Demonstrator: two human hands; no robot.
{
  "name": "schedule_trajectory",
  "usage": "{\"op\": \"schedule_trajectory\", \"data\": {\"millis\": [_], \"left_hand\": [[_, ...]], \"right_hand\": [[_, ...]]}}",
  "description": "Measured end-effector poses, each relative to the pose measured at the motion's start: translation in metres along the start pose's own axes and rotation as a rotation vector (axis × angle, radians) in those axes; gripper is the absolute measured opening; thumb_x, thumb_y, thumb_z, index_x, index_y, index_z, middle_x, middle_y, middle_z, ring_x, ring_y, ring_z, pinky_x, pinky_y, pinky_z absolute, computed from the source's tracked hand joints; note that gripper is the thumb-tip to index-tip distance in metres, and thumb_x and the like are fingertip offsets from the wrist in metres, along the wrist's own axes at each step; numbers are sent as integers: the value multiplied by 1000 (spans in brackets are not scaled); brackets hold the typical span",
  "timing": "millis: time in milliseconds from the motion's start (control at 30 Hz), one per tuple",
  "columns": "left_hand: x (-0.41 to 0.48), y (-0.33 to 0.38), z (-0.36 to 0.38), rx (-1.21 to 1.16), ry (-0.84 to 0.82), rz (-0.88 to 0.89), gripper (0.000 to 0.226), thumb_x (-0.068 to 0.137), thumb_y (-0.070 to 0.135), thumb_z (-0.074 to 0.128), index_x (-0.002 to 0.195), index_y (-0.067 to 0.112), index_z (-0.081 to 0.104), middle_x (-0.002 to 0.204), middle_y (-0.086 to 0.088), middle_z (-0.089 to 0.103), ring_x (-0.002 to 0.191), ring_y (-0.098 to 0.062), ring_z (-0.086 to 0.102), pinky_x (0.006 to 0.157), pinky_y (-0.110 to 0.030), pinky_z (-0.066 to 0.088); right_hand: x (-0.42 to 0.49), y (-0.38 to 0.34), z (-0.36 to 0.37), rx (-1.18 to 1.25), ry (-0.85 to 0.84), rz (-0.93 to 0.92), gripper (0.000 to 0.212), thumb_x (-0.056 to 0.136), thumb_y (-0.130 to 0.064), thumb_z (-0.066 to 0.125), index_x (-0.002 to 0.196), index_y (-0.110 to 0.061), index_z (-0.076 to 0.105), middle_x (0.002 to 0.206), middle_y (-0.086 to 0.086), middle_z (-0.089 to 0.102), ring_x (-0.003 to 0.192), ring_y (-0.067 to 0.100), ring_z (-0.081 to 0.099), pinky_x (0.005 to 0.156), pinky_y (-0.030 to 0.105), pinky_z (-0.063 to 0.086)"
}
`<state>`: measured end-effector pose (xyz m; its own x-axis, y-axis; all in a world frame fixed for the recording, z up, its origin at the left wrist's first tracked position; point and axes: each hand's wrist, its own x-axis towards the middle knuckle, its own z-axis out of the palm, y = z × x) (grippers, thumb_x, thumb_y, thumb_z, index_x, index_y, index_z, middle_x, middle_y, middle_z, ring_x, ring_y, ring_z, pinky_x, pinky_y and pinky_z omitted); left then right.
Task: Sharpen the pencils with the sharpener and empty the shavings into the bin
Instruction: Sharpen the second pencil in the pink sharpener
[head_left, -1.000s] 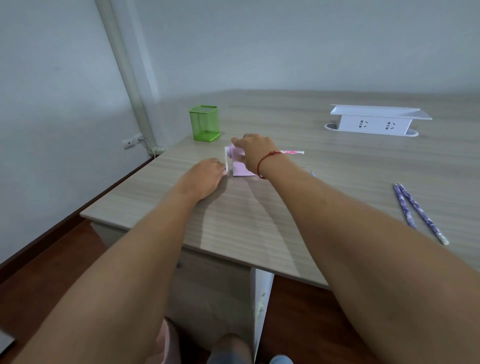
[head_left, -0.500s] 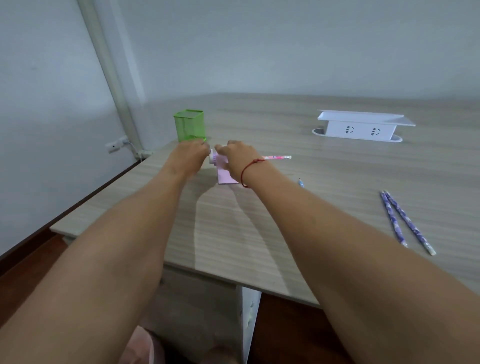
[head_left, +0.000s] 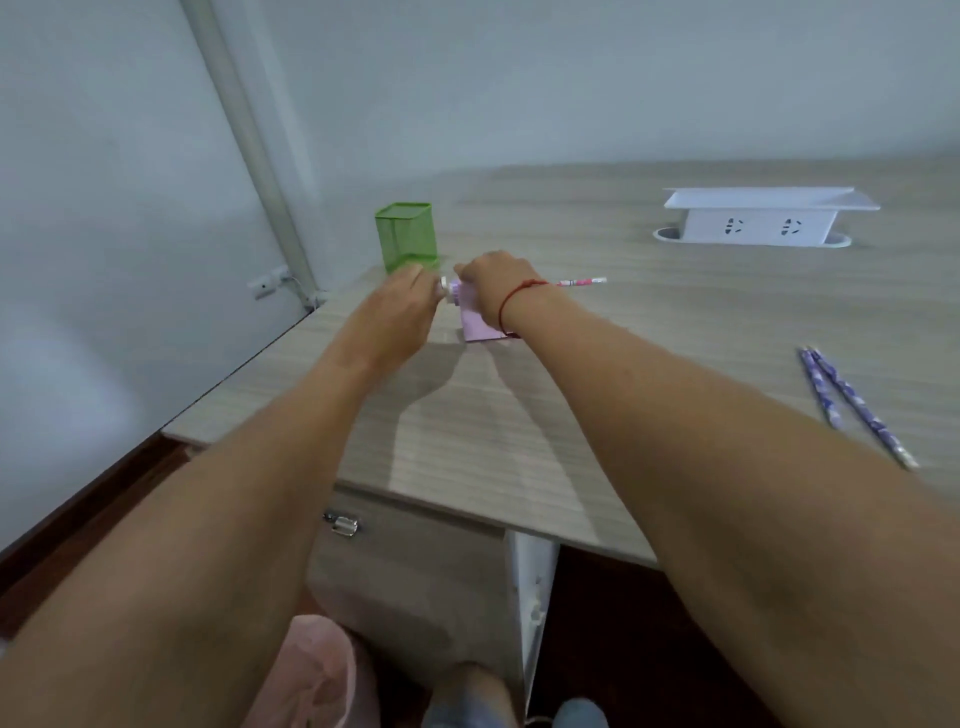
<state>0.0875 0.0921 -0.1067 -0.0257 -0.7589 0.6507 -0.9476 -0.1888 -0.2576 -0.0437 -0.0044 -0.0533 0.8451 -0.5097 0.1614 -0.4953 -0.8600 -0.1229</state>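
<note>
**Two hands working a pink pencil sharpener on a wooden worktop**

Both hands meet at the sharpener, close together. The right hand (head_left: 493, 283), with a red string bracelet (head_left: 514, 296) at the wrist, is curled over the top of the sharpener (head_left: 475, 326) and holds it down. The left hand (head_left: 402, 306) reaches in from the left, its fingertips closed on the small white crank knob (head_left: 445, 284) at the sharpener's left end. The view there is a little blurred.

The sharpener is a small pale pink box standing on the worktop (head_left: 649, 332). Only its lower front face shows beneath the right hand. A pink patterned pencil (head_left: 582, 282) sticks out level to the right of it. Its near end is hidden behind the right hand.

Just behind the sharpener, to the left, stands a green mesh pen pot (head_left: 408, 236). Well to the right of the sharpener, two purple patterned pencils (head_left: 852, 402) lie side by side. Far behind it to the right sits a white socket box (head_left: 758, 221). Below the sharpener, under the worktop edge, is a bin (head_left: 317, 670) lined with a pink bag.
</note>
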Motion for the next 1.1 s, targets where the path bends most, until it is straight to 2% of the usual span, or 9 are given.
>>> {"op": "schedule_trajectory", "data": {"millis": [167, 267, 400, 600, 667, 800, 900, 1033, 1100], "left_hand": [[-24, 14, 6, -64, -158, -57, 35, 95, 20, 31, 90, 0, 59, 87, -21, 60, 84, -38, 59, 77, -48, 51], [-18, 13, 13, -85, -375, -123, 30, 98, 18, 38, 101, -2, 61, 100, -21, 60, 96, -37, 57, 85, -48, 47], [7, 2, 18, -118, -541, -206, 27, 97, 18, 44, 101, 0, 63, 104, -23, 61, 97, -40, 58, 83, -46, 47], [22, -12, 25, -199, -477, -295, 18, 91, 16, 43, 87, 9, 59, 93, -18, 65, 88, -37, 62, 73, -40, 48], [35, -16, 21, -166, -389, -332, 19, 92, 7, 44, 82, 4, 59, 90, -23, 61, 84, -39, 59, 67, -39, 42], [49, -17, 1, -107, -208, -180, 26, 98, 12, 38, 95, -6, 56, 95, -30, 55, 87, -44, 54, 69, -49, 42], [30, -17, -6, -67, -119, -119, 42, 97, 25, 25, 88, -3, 55, 85, -25, 54, 76, -42, 54, 64, -49, 45], [3, 4, -10, -122, -4, -97, 20, 93, 7, 45, 80, -3, 56, 77, -24, 56, 69, -39, 56, 59, -47, 50], [-5, 10, -10, -182, -10, -140, 28, 95, 18, 38, 84, 0, 57, 81, -21, 57, 73, -37, 56, 63, -47, 49]], "right_hand": [[-7, 2, 0, -32, 42, -33, 41, 94, -11, 42, 133, -11, 53, 137, 15, 53, 128, 33, 50, 100, 36, 42], [-5, 6, 0, -57, 47, -60, 43, 94, -8, 43, 135, -13, 52, 138, 11, 53, 129, 31, 48, 101, 36, 42], [-2, 7, 2, -73, 51, -72, 42, 93, -7, 44, 134, -14, 53, 136, 10, 54, 128, 30, 49, 98, 35, 43], [-2, 6, 1, -54, 56, -65, 39, 94, -9, 45, 132, -14, 55, 133, 11, 57, 124, 31, 53, 94, 34, 45], [-4, 4, -1, -31, 39, -74, 37, 95, -15, 46, 130, -12, 56, 132, 13, 57, 122, 32, 54, 93, 34, 44], [-3, 3, -6, -17, 34, -13, 38, 97, -20, 45, 133, -10, 54, 135, 17, 54, 125, 33, 53, 98, 35, 43], [-3, -2, -4, -49, 29, -4, 35, 97, -19, 45, 129, -9, 56, 133, 18, 55, 123, 35, 54, 97, 36, 44], [-1, -6, -2, -64, 40, 8, 32, 96, -18, 46, 123, -7, 58, 130, 18, 58, 121, 36, 55, 94, 36, 46], [0, -5, -2, -76, 45, 9, 32, 97, -18, 45, 123, -8, 58, 129, 16, 59, 121, 34, 56, 93, 35, 47]]}}
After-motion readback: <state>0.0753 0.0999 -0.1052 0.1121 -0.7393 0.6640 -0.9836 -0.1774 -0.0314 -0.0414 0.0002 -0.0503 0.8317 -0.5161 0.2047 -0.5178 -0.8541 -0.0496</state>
